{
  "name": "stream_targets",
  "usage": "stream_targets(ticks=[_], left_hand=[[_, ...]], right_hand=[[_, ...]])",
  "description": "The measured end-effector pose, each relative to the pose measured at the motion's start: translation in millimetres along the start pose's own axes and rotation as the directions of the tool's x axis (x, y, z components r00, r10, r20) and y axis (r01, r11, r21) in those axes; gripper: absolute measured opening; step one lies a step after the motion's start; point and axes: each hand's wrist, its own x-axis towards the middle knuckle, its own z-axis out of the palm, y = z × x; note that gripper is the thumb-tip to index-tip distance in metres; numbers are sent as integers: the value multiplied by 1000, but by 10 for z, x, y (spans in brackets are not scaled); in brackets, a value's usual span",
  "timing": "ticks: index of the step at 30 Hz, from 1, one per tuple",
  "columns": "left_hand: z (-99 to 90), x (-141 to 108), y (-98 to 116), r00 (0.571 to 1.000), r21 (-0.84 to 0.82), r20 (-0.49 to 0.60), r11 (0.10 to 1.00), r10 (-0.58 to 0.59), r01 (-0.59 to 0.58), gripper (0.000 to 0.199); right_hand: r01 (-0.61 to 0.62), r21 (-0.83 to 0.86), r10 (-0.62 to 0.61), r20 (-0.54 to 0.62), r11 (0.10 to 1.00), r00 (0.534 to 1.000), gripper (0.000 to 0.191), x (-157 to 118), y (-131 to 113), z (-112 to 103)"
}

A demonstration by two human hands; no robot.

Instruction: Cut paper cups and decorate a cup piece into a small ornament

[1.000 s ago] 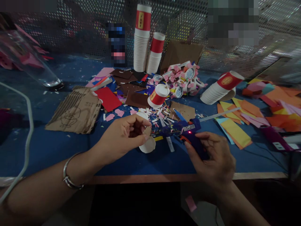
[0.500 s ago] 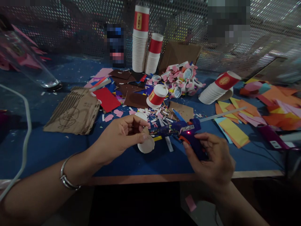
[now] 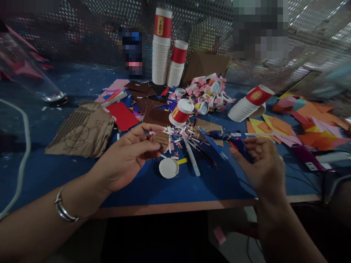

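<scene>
Between the thumb and fingers of my left hand (image 3: 134, 155) is a small piece of corrugated cardboard (image 3: 161, 139), its ridges showing. My right hand (image 3: 261, 160) is wrapped round the grip of a dark blue glue gun (image 3: 238, 140) with an orange trigger and a lit red light. A clear glue stick (image 3: 259, 134) sticks out of its back, and the nozzle points left, apart from the cardboard. Below the cardboard, a round white paper disc (image 3: 168, 168) lies on the blue table, touching or close to a yellow strip (image 3: 182, 161).
Paper scraps (image 3: 178, 137) litter the middle, with a white pen-like stick (image 3: 192, 157) among them. Behind stand an upturned paper cup (image 3: 181, 112) and tall cup stacks (image 3: 160, 54). Torn cardboard (image 3: 79, 128) lies left; coloured paper (image 3: 315, 124) and a purple power strip (image 3: 308, 157) lie right.
My right hand has drawn the glue gun away to the right from the cardboard. My left hand has shifted slightly left and turned the cardboard so its ridged face shows.
</scene>
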Motion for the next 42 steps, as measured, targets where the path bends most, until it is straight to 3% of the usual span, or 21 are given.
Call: stream_targets(ticks=[3,7,12,16,23,25,27,28,30,32,34,36,38,42], left_hand=[[0,-3,-18,1000,18,-14,1000,9,-9,39],[-5,1,-38,998,53,-17,997,63,-62,41],[-11,3,-35,992,105,-9,987,123,-121,38],[-17,4,-32,991,120,-19,985,132,-128,40],[-25,29,-19,986,126,-47,980,158,-151,41],[-38,46,-9,978,121,-61,974,199,-190,40],[-52,70,2,969,110,-73,968,234,-226,39],[-58,84,9,965,106,-82,965,249,-240,39],[-69,117,23,956,107,-102,958,276,-266,39],[-85,154,37,949,121,-115,952,295,-281,38],[-108,194,51,945,136,-120,948,303,-287,35],[-141,235,62,942,148,-133,946,309,-289,33],[-179,274,68,934,164,-151,940,325,-301,32],[-251,333,66,924,192,-161,929,346,-315,34]], right_hand=[[-112,-50,112,-6,992,994,47,108,168,22],[-171,-148,175,14,974,985,51,210,299,63],[-178,-232,201,78,956,976,52,263,269,80],[-169,-230,183,43,958,982,48,307,213,82],[-63,-511,152,136,857,979,46,322,146,72],[60,-583,40,159,810,987,43,272,39,50],[219,-568,-146,173,793,974,36,214,-139,42],[301,-525,-242,180,796,953,32,187,-253,53],[499,-328,-435,251,802,865,22,139,-520,119],[643,-78,-589,329,762,738,16,103,-812,249],[708,110,-671,449,697,590,16,83,-1096,424],[727,182,-670,578,663,466,20,80,-1343,609],[722,179,-600,703,669,381,25,94,-1533,769],[718,144,-490,819,681,300,41,150,-1709,964]])
